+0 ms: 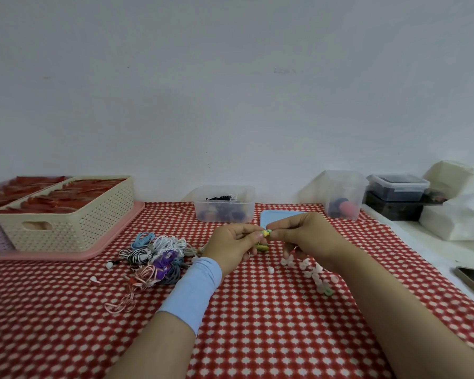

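Held just above the bench (pixel 257 329), the yellow-green earphone (pixel 266 233) is pinched between left hand (pixel 231 248) and right hand (pixel 303 236); light, small and limp-corded, it seems best gripped at the hard bud.

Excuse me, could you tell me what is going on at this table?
A person pinches a small yellow-green piece between the left hand and the right hand, above the red checked tablecloth. A pile of coiled coloured cords lies beside the left hand, and small white pieces lie under the right hand.
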Demonstrator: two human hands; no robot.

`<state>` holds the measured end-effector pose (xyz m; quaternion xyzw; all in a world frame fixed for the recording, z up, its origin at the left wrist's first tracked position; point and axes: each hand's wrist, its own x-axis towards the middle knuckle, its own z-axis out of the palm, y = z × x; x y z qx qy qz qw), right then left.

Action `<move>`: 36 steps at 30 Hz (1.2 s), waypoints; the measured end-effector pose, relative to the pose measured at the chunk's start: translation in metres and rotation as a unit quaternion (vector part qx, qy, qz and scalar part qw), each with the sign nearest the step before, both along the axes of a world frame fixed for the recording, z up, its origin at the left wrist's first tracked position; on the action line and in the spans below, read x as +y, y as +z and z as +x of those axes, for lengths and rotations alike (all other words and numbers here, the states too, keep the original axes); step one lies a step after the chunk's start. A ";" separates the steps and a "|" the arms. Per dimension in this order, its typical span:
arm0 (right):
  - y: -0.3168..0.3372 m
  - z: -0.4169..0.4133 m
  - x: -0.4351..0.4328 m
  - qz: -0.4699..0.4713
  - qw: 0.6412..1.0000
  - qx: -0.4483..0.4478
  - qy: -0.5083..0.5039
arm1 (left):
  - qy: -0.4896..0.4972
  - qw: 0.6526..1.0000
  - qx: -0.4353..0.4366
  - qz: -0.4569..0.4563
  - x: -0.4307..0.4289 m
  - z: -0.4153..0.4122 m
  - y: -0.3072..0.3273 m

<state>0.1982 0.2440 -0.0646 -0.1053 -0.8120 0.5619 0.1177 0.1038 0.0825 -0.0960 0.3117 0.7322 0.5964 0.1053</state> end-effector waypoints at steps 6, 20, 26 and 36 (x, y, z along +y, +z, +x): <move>0.001 0.003 0.001 -0.008 0.999 -0.001 0.031 | -0.001 1.000 0.004 -0.005 0.000 -0.001 -0.001; -0.001 0.004 0.007 -0.040 0.998 -0.008 0.046 | -0.036 0.999 -0.013 0.004 -0.004 0.001 0.001; -0.003 0.004 0.008 -0.091 0.993 -0.037 0.072 | -0.060 0.998 -0.030 0.008 -0.006 0.002 0.002; -0.005 0.003 0.007 -0.169 0.976 -0.074 0.112 | -0.093 0.993 -0.072 0.016 -0.007 0.000 0.000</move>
